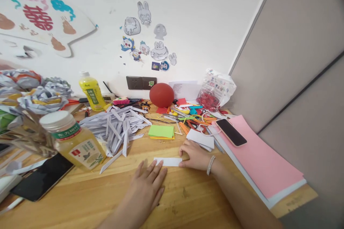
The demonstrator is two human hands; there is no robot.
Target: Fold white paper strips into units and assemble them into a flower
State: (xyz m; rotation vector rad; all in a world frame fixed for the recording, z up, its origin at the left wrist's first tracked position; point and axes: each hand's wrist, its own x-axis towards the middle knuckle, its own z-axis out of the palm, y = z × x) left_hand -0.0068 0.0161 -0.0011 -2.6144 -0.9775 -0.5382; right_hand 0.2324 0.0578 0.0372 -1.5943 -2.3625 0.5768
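Note:
A narrow white paper strip [172, 161] lies flat on the wooden table [107, 200] in front of me. My left hand [149, 182] rests with spread fingers, its fingertips on the strip's left end. At the right end, my right hand [195, 155] pinches the strip between curled fingers and thumb. Just beyond that hand sits a small stack of white paper slips [200, 139]. A pad of green and yellow paper [161, 131] lies farther back. To the left is a big heap of folded white paper strips [116, 125].
A drink bottle [84, 146] and a black phone [43, 177] stand and lie at left, near paper flowers [43, 96]. Behind are a yellow bottle [91, 93], a red balloon [161, 94] and scattered scraps with scissors. Pink paper [263, 164] bearing another phone [231, 132] lies right.

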